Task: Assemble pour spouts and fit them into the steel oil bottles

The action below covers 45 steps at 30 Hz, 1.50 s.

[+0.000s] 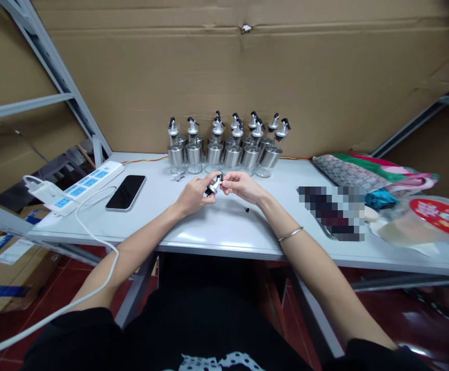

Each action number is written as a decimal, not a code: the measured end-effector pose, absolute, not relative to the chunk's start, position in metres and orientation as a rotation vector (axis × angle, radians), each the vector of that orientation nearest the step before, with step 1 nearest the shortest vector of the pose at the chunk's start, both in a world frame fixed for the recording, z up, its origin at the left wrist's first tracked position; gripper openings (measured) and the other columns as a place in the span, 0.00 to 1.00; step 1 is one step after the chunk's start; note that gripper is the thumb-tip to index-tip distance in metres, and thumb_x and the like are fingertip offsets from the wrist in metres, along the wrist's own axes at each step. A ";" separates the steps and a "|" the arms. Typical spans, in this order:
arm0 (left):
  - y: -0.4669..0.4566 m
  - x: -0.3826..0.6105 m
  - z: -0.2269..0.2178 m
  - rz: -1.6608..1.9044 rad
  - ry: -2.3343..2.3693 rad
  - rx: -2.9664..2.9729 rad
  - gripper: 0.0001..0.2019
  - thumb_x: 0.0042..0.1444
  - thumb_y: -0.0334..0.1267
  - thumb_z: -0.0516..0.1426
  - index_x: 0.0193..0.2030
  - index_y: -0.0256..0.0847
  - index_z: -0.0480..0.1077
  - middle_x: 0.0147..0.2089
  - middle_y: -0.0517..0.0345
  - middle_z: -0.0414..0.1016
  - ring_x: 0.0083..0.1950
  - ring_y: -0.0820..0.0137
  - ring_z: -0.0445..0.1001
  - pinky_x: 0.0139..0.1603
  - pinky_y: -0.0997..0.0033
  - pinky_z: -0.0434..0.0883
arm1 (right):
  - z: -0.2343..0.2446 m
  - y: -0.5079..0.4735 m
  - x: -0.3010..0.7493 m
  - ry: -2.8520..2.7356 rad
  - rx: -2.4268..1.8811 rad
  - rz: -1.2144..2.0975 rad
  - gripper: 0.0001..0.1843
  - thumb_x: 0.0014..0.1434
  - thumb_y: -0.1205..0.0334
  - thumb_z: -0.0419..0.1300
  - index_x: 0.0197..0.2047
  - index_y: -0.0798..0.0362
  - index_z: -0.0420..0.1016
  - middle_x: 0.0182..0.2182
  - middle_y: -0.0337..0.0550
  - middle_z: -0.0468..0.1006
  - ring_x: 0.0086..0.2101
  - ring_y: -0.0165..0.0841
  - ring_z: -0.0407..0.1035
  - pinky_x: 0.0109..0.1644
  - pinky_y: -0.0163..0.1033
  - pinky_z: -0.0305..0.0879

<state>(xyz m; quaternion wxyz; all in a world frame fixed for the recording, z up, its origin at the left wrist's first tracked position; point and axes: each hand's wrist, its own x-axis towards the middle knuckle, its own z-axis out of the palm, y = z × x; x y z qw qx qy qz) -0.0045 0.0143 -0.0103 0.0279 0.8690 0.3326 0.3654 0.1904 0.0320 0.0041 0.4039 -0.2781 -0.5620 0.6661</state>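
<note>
My left hand (195,195) is closed round a silver and black pourer spout (213,187), held above the white table. Against the spout's tip, the fingers of my right hand (243,186) are pinched together; whether something small sits between them is hidden. A small black piece (247,209) lies on the table below my right wrist. Behind my hands stand several glass bottles with steel sleeves (214,153), topped with similar silver and black spouts. By the front left bottle lies a small clear piece (178,176).
On the left lie a black-screened phone (126,192) and a white power strip (89,188) with a plugged-in charger and cable. A blurred-out flat object (330,214), a patterned pouch (348,175) and a red-lidded plastic tub (421,226) are on the right. Cardboard (193,67) walls the back.
</note>
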 end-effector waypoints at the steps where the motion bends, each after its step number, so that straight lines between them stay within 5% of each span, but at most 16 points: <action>1: 0.014 -0.004 -0.010 1.130 1.023 2.676 0.31 0.45 0.27 0.54 0.60 0.39 0.61 0.41 0.56 0.75 0.41 0.68 0.73 0.48 0.69 0.67 | 0.004 0.032 0.191 -1.407 -0.696 1.703 0.17 0.38 0.55 0.75 0.25 0.56 0.74 0.23 0.38 0.77 0.22 0.25 0.68 0.30 0.33 0.66; 11: 0.014 -0.005 -0.015 1.121 0.978 2.611 0.31 0.47 0.28 0.53 0.61 0.37 0.58 0.43 0.54 0.73 0.39 0.69 0.72 0.43 0.72 0.68 | 0.001 0.029 0.192 -1.385 -0.607 1.885 0.22 0.39 0.55 0.75 0.38 0.54 0.80 0.33 0.41 0.79 0.33 0.28 0.71 0.41 0.36 0.68; 18: 0.013 -0.003 -0.014 1.098 0.955 2.596 0.32 0.45 0.29 0.53 0.61 0.40 0.59 0.40 0.57 0.73 0.37 0.70 0.71 0.43 0.72 0.68 | -0.001 0.032 0.194 -1.413 -0.584 1.888 0.21 0.37 0.57 0.75 0.36 0.54 0.80 0.34 0.41 0.79 0.34 0.28 0.71 0.42 0.35 0.67; 28: 0.012 -0.002 -0.013 1.121 0.941 2.569 0.31 0.43 0.27 0.53 0.59 0.39 0.60 0.40 0.57 0.72 0.35 0.71 0.69 0.40 0.74 0.67 | 0.000 0.030 0.192 -1.406 -0.577 1.909 0.20 0.38 0.58 0.75 0.36 0.55 0.80 0.33 0.40 0.79 0.31 0.27 0.72 0.40 0.35 0.69; 38: 0.012 -0.001 -0.015 1.092 0.884 2.551 0.32 0.44 0.28 0.52 0.60 0.42 0.57 0.38 0.61 0.72 0.30 0.75 0.68 0.35 0.77 0.67 | -0.004 0.032 0.195 -1.397 -0.560 1.956 0.22 0.39 0.58 0.75 0.38 0.54 0.79 0.30 0.37 0.78 0.20 0.20 0.62 0.38 0.34 0.71; 41: 0.016 -0.003 -0.017 1.131 0.889 2.534 0.32 0.45 0.29 0.52 0.60 0.41 0.56 0.43 0.57 0.72 0.35 0.73 0.70 0.39 0.74 0.68 | -0.002 0.030 0.192 -1.394 -0.542 1.942 0.18 0.42 0.57 0.74 0.38 0.53 0.80 0.29 0.35 0.78 0.17 0.16 0.56 0.41 0.34 0.70; 45: 0.019 -0.005 -0.020 1.178 0.889 2.518 0.31 0.45 0.30 0.54 0.60 0.39 0.56 0.46 0.52 0.71 0.43 0.69 0.71 0.45 0.71 0.69 | 0.000 0.029 0.190 -1.403 -0.523 1.920 0.19 0.42 0.57 0.74 0.39 0.54 0.80 0.30 0.37 0.79 0.21 0.19 0.63 0.40 0.34 0.69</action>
